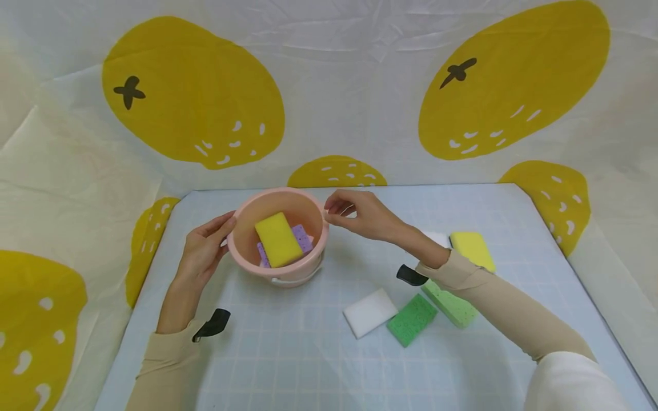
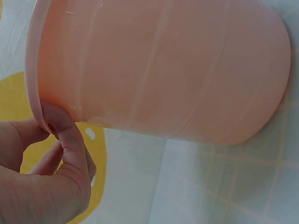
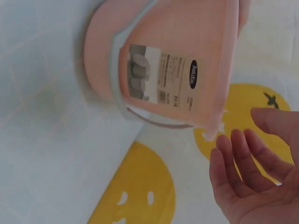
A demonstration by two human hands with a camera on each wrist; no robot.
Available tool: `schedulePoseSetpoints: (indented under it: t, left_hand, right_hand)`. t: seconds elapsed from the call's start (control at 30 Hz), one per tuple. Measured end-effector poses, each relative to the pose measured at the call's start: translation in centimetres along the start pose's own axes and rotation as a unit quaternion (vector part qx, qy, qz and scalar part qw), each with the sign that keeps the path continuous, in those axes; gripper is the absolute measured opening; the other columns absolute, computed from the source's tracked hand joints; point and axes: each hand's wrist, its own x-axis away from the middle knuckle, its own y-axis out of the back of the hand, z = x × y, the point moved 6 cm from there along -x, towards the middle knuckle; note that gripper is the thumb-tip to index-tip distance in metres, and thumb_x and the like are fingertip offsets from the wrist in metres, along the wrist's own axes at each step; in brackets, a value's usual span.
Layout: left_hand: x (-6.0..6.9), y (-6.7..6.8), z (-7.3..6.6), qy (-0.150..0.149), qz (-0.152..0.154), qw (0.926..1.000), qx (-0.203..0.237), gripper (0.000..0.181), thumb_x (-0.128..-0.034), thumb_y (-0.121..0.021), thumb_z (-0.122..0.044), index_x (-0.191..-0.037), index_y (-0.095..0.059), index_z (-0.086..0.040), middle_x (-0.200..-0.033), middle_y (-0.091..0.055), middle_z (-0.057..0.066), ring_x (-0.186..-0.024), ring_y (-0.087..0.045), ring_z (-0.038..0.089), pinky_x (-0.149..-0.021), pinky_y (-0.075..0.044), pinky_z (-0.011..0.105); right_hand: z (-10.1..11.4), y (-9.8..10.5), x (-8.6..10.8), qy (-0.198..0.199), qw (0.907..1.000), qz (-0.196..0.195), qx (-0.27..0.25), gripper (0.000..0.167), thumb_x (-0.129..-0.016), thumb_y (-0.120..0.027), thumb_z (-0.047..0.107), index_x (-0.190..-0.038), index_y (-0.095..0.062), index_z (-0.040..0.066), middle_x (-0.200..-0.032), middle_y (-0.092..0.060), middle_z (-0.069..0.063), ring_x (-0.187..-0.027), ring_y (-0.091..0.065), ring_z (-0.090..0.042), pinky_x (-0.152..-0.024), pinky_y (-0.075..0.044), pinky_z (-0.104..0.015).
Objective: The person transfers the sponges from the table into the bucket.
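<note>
A pink plastic bucket (image 1: 280,204) stands tilted toward me at the back of the table, its white handle (image 1: 296,281) hanging down in front. Inside lies a yellow sponge (image 1: 279,240) on top of purple sponges (image 1: 302,238). My left hand (image 1: 201,249) pinches the bucket's left rim between thumb and fingers; the left wrist view shows the fingers (image 2: 72,142) under the lip. At the opposite rim my right hand (image 1: 362,214) hovers with loosely bent fingers, holding nothing. In the right wrist view its fingertips (image 3: 236,135) are close to the rim, apart from the thumb.
Right of the bucket lie a white sponge (image 1: 370,313), a dark green sponge (image 1: 412,320), a light green sponge (image 1: 452,306) and a yellow sponge (image 1: 473,250). Another white piece (image 1: 438,238) is partly hidden by my right forearm. A lemon-patterned sheet (image 1: 349,114) rises behind the table.
</note>
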Motion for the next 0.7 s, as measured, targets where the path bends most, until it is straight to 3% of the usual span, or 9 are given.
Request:
schedulePoseSetpoints:
  t: [0.47, 0.7]
  left_hand:
    - [0.0, -0.1, -0.1, -0.005, 0.007, 0.9999, 0.009, 0.067, -0.0885, -0.079, -0.04, -0.147, -0.059, -0.014, -0.143, -0.056, 0.003, -0.115, -0.06, 0.011, -0.087, -0.056, 0.018]
    - [-0.1, 0.0, 0.0, 0.001, -0.001, 1.0, 0.005, 0.066, -0.0891, -0.079, -0.039, -0.146, -0.059, -0.014, -0.145, -0.055, 0.004, -0.119, -0.059, 0.012, -0.088, -0.055, 0.018]
  right_hand:
    - [-2.1, 0.6, 3.2, -0.03, 0.9994, 0.018, -0.005, 0.021, -0.096, -0.076, 0.018, -0.113, -0.07, 0.007, -0.11, -0.07, -0.004, -0.101, -0.065, -0.018, -0.097, -0.056, -0.038]
    - [-2.9, 0.3, 4.7, -0.015, 0.9996, 0.024, -0.006, 0.022, -0.093, -0.078, 0.014, -0.113, -0.071, 0.007, -0.108, -0.071, -0.001, -0.099, -0.066, -0.017, -0.095, -0.057, -0.038]
